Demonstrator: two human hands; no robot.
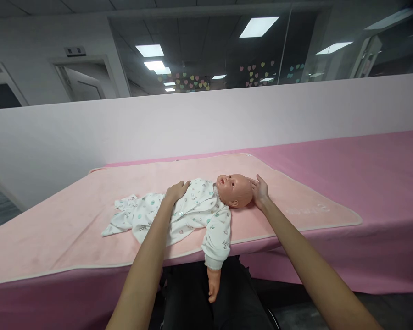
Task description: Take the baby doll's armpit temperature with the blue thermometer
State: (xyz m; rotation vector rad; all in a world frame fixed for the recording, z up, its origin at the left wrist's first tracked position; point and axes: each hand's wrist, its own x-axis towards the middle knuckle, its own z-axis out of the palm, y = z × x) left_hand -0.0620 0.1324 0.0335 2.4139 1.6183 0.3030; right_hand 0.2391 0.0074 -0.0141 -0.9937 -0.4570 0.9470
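Head view: left grip [176, 191], right grip [260, 192] unclosed, touching doll [198, 201].

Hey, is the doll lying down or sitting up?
Lying down: the doll is stretched along the peach blanket, its face turned upward.

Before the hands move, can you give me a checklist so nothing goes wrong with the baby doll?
1. Baby doll lying on its back: ok, face upward.
2. Right hand at the doll's head: ok, fingers by the crown.
3. Left hand on the doll's body: ok, resting on the patterned white outfit.
4. Doll's near arm fully on the peach blanket: not ok, it hangs over the edge.
5. Doll's far arm tucked safely: cannot tell, it is out of sight.
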